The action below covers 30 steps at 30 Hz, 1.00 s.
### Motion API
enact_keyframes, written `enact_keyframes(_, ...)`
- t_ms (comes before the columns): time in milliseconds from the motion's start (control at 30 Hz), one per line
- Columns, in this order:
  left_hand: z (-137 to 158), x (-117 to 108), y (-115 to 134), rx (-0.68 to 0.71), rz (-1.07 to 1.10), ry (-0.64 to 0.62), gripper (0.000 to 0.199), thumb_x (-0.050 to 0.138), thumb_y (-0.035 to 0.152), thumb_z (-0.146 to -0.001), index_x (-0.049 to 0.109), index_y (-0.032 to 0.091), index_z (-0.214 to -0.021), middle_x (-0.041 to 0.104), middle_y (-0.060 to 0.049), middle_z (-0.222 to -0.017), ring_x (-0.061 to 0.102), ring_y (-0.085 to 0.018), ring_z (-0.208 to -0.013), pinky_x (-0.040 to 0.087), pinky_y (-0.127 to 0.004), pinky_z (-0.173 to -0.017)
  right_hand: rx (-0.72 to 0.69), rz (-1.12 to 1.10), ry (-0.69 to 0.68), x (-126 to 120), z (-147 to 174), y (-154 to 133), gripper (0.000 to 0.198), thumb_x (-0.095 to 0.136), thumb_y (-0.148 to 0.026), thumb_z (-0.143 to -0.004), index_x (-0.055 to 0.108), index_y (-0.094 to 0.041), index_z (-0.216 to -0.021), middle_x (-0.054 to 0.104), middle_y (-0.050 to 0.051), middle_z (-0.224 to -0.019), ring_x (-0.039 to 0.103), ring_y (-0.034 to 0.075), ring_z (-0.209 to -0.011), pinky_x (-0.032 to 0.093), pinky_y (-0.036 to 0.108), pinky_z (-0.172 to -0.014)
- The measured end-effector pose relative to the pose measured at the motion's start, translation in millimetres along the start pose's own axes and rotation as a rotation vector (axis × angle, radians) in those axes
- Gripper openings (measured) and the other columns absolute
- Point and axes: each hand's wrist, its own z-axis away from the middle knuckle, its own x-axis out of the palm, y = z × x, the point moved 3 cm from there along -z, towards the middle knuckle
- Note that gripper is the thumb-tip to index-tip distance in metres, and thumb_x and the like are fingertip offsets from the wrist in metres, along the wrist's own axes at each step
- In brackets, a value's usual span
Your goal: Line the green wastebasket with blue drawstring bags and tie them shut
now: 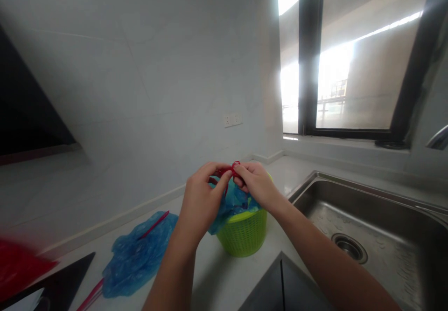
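Observation:
Above a light green plastic basket (243,234), both my hands pinch a red drawstring (235,165) between their fingertips. My left hand (203,199) grips it from the left, thumb against the fingers. Close beside it, nearly touching, my right hand (257,183) pinches the string from the right. A blue plastic bag (233,201) hangs below the fingers, partly in the basket and over its left rim. My hands hide part of the bag and much of the basket's opening. Left of the basket, another crumpled blue bag (140,255) with red strips lies on the white counter (217,278).
A steel sink (371,190) is set into the counter on the right, with a faucet (437,138) above it. A blurred red sheet-like thing (24,266) and a black glossy panel (66,278) are at the left. Grey panels (280,287) show at the bottom.

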Motion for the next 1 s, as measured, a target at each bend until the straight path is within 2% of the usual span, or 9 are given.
enact_keyframes(100,0.5,-1.7,3.5,0.065,-0.081,0.059,0.01,0.065,0.028,-0.092,0.071,0.021,-0.088,0.071,-0.003,-0.088,0.064,-0.019,-0.078,0.049,-0.029,-0.073,0.044,0.066,0.052,-2.6,-0.6,3.1,0.053,0.05,-0.052,-0.095,0.049,-0.019,-0.054,0.041,-0.004,-0.047,0.033,0.008,-0.042,0.024,0.025,-0.043)
enact_keyframes(200,3.8,0.1,10.7,0.127,-0.09,0.039,0.004,0.066,0.026,-0.092,0.067,0.022,-0.094,0.07,-0.001,-0.09,0.063,-0.018,-0.079,0.048,-0.029,-0.074,0.071,0.062,0.088,-5.2,-1.6,6.0,0.053,0.05,-0.053,-0.095,0.05,-0.019,-0.054,0.044,-0.003,-0.047,0.035,0.008,-0.042,0.025,0.024,-0.043)
enact_keyframes(367,5.2,3.5,12.9,0.181,-0.182,-0.02,0.008,0.065,0.019,-0.091,0.067,0.023,-0.097,0.068,-0.001,-0.094,0.063,-0.017,-0.084,0.047,-0.028,-0.079,0.017,0.007,-0.004,-2.8,-1.3,4.8,0.05,0.052,-0.055,-0.095,0.051,-0.017,-0.061,0.048,-0.003,-0.05,0.036,0.007,-0.044,0.025,0.022,-0.044)
enact_keyframes(467,3.8,1.9,7.4,0.134,-0.202,0.028,0.007,0.064,0.018,-0.091,0.067,0.022,-0.095,0.069,0.0,-0.091,0.063,-0.017,-0.08,0.046,-0.027,-0.076,-0.004,-0.059,-0.028,-0.8,-0.8,2.5,0.032,0.058,-0.05,-0.093,0.058,-0.018,-0.086,0.049,-0.007,-0.05,0.035,0.007,-0.042,0.024,0.02,-0.043)
enact_keyframes(533,2.5,2.8,2.1,0.062,-0.147,-0.001,0.005,0.064,0.021,-0.091,0.068,0.022,-0.094,0.07,0.0,-0.087,0.063,-0.016,-0.076,0.046,-0.027,-0.073,-0.006,-0.109,-0.024,0.4,-0.8,1.4,0.029,0.061,-0.046,-0.091,0.053,-0.021,-0.105,0.05,-0.01,-0.05,0.035,0.008,-0.041,0.025,0.019,-0.041)
enact_keyframes(633,0.4,6.1,-5.6,-0.061,0.069,-0.087,0.008,0.064,0.027,-0.091,0.069,0.02,-0.092,0.072,-0.001,-0.085,0.066,-0.017,-0.075,0.047,-0.026,-0.071,0.004,-0.131,-0.026,1.9,-0.7,0.3,0.025,0.059,-0.04,-0.091,0.044,-0.025,-0.104,0.049,-0.012,-0.05,0.034,0.009,-0.041,0.024,0.018,-0.04)
enact_keyframes(700,-1.3,5.9,-9.2,-0.112,0.168,-0.057,0.011,0.066,0.029,-0.089,0.071,0.019,-0.091,0.073,-0.002,-0.086,0.067,-0.018,-0.078,0.048,-0.026,-0.071,0.016,-0.121,-0.018,1.4,0.3,-0.7,0.022,0.058,-0.031,-0.089,0.04,-0.026,-0.1,0.048,-0.013,-0.053,0.035,0.009,-0.042,0.026,0.019,-0.041)
enact_keyframes(833,-4.2,1.2,-14.1,-0.128,0.047,0.093,0.014,0.069,0.031,-0.088,0.076,0.019,-0.09,0.074,-0.002,-0.085,0.067,-0.019,-0.078,0.048,-0.026,-0.072,-0.208,0.227,0.043,-5.0,4.9,-13.0,0.012,0.057,-0.013,-0.083,0.05,-0.022,-0.086,0.059,-0.005,-0.072,0.053,0.012,-0.063,0.042,0.024,-0.062)
enact_keyframes(1000,-6.5,1.7,-22.0,-0.201,0.086,-0.02,0.021,0.069,0.036,-0.088,0.08,0.02,-0.094,0.076,-0.004,-0.091,0.067,-0.021,-0.082,0.048,-0.028,-0.075,-0.561,0.661,0.029,-12.4,7.1,-23.6,0.022,0.052,-0.005,-0.088,0.069,-0.02,-0.088,0.069,0.003,-0.094,0.062,0.019,-0.093,0.044,0.032,-0.089)
